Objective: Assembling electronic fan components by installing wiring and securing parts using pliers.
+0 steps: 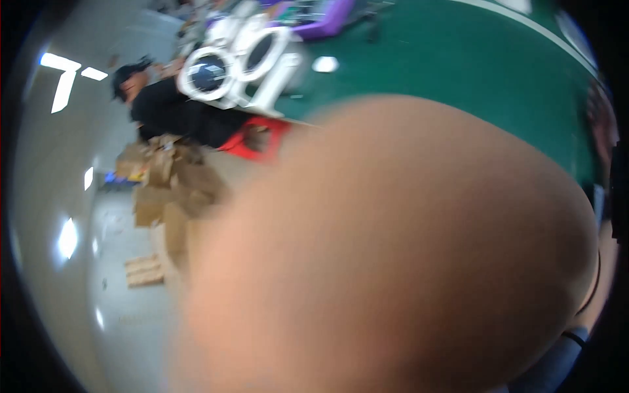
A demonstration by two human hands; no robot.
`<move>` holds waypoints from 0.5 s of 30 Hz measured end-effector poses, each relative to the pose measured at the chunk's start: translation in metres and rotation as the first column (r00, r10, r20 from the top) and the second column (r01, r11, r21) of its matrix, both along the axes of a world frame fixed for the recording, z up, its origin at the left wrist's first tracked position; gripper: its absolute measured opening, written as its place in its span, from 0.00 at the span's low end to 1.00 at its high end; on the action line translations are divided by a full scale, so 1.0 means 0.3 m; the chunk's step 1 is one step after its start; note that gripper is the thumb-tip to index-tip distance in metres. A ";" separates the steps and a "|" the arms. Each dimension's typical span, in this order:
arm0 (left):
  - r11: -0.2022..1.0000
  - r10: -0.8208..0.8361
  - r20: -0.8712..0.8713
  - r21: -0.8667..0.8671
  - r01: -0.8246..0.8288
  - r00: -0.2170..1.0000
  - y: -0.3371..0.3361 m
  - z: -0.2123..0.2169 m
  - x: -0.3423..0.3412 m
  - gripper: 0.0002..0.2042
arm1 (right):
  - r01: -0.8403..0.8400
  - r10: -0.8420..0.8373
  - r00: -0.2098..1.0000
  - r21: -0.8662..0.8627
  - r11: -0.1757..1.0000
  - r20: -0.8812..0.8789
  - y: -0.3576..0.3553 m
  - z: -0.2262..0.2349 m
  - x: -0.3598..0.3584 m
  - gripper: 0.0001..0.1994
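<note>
A blurred arm [393,262] fills the view so close that I cannot tell what the hands do, hiding all but stacked cardboard boxes [164,190] beyond.

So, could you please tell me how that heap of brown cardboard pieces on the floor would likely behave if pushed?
The cardboard heap looks loosely piled and crumpled, so it would probably slide apart rather than move as one. The pieces seem thin and light for their size. The glossy grey floor likely lets them skid easily.
</note>
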State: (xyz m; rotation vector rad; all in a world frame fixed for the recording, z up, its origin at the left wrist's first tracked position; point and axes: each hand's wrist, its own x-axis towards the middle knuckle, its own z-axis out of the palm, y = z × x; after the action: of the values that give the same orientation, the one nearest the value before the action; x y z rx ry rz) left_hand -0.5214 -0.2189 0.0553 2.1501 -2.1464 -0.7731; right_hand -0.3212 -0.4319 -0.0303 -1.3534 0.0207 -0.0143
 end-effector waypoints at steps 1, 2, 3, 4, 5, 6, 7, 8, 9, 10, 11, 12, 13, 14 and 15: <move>0.998 -0.037 0.005 -0.056 0.038 0.999 -0.046 0.014 -0.022 0.06 | -0.021 0.021 1.000 -0.040 0.999 0.008 -0.020 -0.007 0.031 0.20; 0.999 -0.041 -0.014 -0.029 0.040 0.999 -0.071 -0.021 -0.036 0.06 | -0.076 0.076 0.997 0.006 0.997 -0.004 0.019 -0.126 0.087 0.25; 0.993 -0.085 0.007 -0.077 0.085 0.996 -0.105 -0.007 -0.042 0.06 | -0.090 0.091 0.996 -0.028 0.996 0.015 -0.014 -0.104 0.079 0.29; 0.991 -0.106 0.024 -0.082 0.108 0.994 -0.125 -0.006 -0.047 0.06 | -0.025 0.025 1.000 -0.029 0.999 0.004 0.034 -0.085 0.037 0.28; 0.988 -0.123 0.036 -0.088 0.126 0.992 -0.150 -0.001 -0.060 0.06 | 0.038 -0.038 0.999 -0.029 0.999 -0.011 0.082 -0.067 -0.010 0.26; 0.975 -0.171 0.083 -0.132 0.181 0.982 -0.196 0.034 -0.070 0.06 | 0.036 -0.036 0.999 -0.043 0.998 0.006 0.006 -0.026 -0.018 0.25; 0.965 -0.206 0.111 -0.142 0.220 0.972 -0.223 0.046 -0.080 0.06 | 0.020 -0.020 1.000 -0.021 1.000 0.009 -0.030 -0.042 -0.013 0.24; 0.951 -0.237 0.141 -0.166 0.259 0.961 -0.252 0.066 -0.093 0.06 | 0.021 -0.020 1.000 -0.029 0.999 0.016 -0.031 -0.024 -0.025 0.25; 0.937 -0.266 0.166 -0.185 0.295 0.950 -0.277 0.078 -0.109 0.06 | 0.018 -0.018 1.000 -0.031 0.999 0.019 -0.004 -0.014 -0.032 0.26; 0.923 -0.290 0.181 -0.205 0.324 0.940 -0.296 0.090 -0.130 0.06 | 0.034 -0.034 0.999 -0.028 0.999 0.009 0.025 -0.017 -0.025 0.26; 0.910 -0.307 0.198 -0.225 0.348 0.931 -0.308 0.103 -0.150 0.06 | 0.045 -0.045 0.999 -0.026 0.999 0.003 0.055 -0.008 -0.018 0.25; 0.905 -0.309 0.213 -0.233 0.356 0.927 -0.313 0.096 -0.171 0.06 | 0.033 -0.033 0.999 -0.004 0.999 0.014 0.107 -0.008 -0.023 0.22; 0.907 -0.298 0.226 -0.236 0.349 0.927 -0.322 0.106 -0.182 0.06 | 0.006 -0.006 1.000 0.023 1.000 0.026 0.143 0.006 -0.018 0.19; 0.912 -0.284 0.248 -0.229 0.341 0.926 -0.318 0.104 -0.181 0.06 | 0.017 -0.018 0.999 0.017 1.000 0.038 0.161 0.015 -0.017 0.19; 0.921 -0.264 0.269 -0.216 0.325 0.926 -0.305 0.105 -0.175 0.06 | 0.011 -0.011 0.999 0.017 1.000 0.047 0.141 0.020 -0.023 0.19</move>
State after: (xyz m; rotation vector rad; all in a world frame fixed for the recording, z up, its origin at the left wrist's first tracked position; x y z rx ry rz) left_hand -0.5740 -0.3104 0.0868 1.8918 -2.5634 -0.2258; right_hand -0.3281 -0.3895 -0.0244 -1.3361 -0.0115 -0.0552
